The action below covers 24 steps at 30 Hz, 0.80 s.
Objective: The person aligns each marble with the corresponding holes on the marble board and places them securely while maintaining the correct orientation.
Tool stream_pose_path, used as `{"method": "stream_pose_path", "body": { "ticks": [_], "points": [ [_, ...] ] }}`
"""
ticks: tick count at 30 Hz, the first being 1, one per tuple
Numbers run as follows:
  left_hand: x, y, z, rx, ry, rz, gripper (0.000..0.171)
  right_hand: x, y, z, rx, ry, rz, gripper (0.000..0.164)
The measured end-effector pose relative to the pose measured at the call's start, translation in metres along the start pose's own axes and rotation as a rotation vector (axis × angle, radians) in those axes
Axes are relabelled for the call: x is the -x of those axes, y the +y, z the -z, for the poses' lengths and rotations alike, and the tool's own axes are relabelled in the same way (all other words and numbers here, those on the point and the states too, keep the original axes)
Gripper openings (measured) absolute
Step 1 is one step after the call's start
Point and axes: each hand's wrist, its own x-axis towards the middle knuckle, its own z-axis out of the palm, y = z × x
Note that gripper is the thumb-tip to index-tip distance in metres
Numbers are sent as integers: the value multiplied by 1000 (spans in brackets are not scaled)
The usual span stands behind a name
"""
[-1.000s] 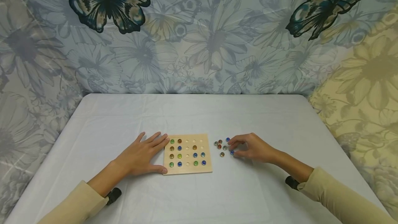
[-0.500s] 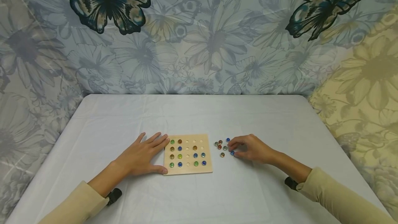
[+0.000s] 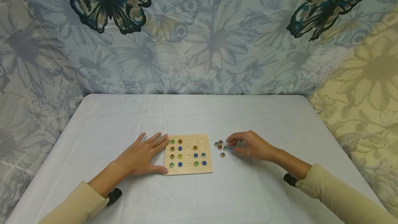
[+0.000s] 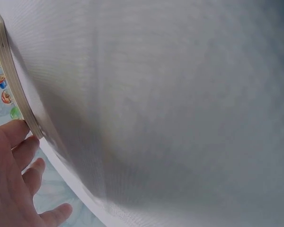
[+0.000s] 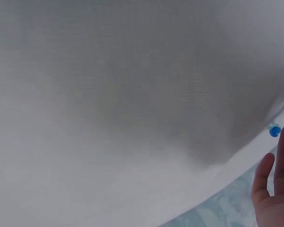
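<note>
A square wooden board [image 3: 191,170] lies on the white-covered table, with glass marbles in many of its small hollows. My left hand [image 3: 141,155] rests spread along the board's left side, a fingertip at the far corner and the thumb at the near one. In the left wrist view, fingers [image 4: 20,128] touch the board's edge [image 4: 16,80]. My right hand [image 3: 253,145], to the right of the board, pinches a blue marble [image 3: 230,149] at the thumb tip. Another blue marble [image 5: 274,130] shows near the outer fingers in the right wrist view.
Several loose marbles [image 3: 220,147] lie between the board and my right hand, with a brown one [image 3: 222,155] a bit nearer. The table [image 3: 149,110] ends at a hanging cloth [image 3: 199,61] printed with flowers and butterflies. Each wrist wears a black device [image 3: 114,196].
The right hand has shifted slightly away from me, and the blue marble at its thumb has moved with it. The farther blue marble is now hidden in the head view. The left hand stays put.
</note>
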Motion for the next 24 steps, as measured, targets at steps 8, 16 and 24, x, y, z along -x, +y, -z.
{"method": "stream_pose_path", "body": {
  "ticks": [8,16,24],
  "points": [
    [1,0,0,10,-2,3,104,-11,-6,-2,14,48,3,32],
    [0,-1,-1,0,2,0,105,-28,-16,-8,-2,47,-14,32],
    [1,-1,-1,-1,12,-3,104,-47,-27,-19,-14,16,-11,32]
  ]
}}
